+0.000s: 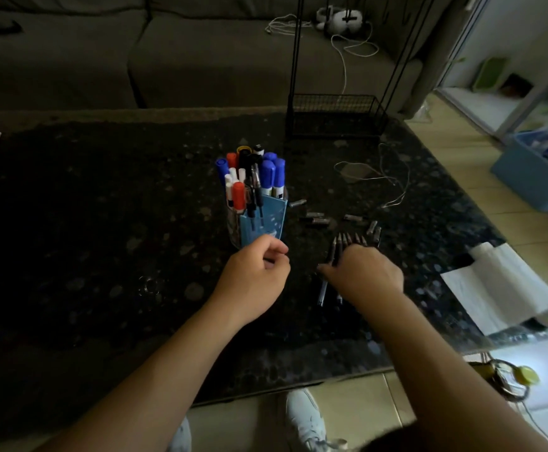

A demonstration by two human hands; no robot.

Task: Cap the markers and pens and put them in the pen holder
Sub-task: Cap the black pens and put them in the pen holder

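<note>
**Pens gathered under your right hand, caps still loose**

From the head camera, your right hand [365, 275] lies flat over a row of uncapped pens [347, 241] on the dark tabletop [103, 223], their tips fanning out past your fingers [328, 270]. The hand presses down rather than closes — it looks like you are bunching the pens side by side so they can be taken one at a time. Whether any single pen is pinched, I cannot tell.

Your left hand [256, 275] hovers just in front of the pen holder [259, 223], fingers curled loosely inward; it may hold something small, but the frame does not show it.

The holder stands upright, already crowded with capped blue, red and black markers [272, 172], so the bulk of the job looks done. The loose caps [315, 218] lie scattered beyond the pens, near the holder — within reach of either hand. A white cable [393, 181] trails behind them, clear of the work.
</note>
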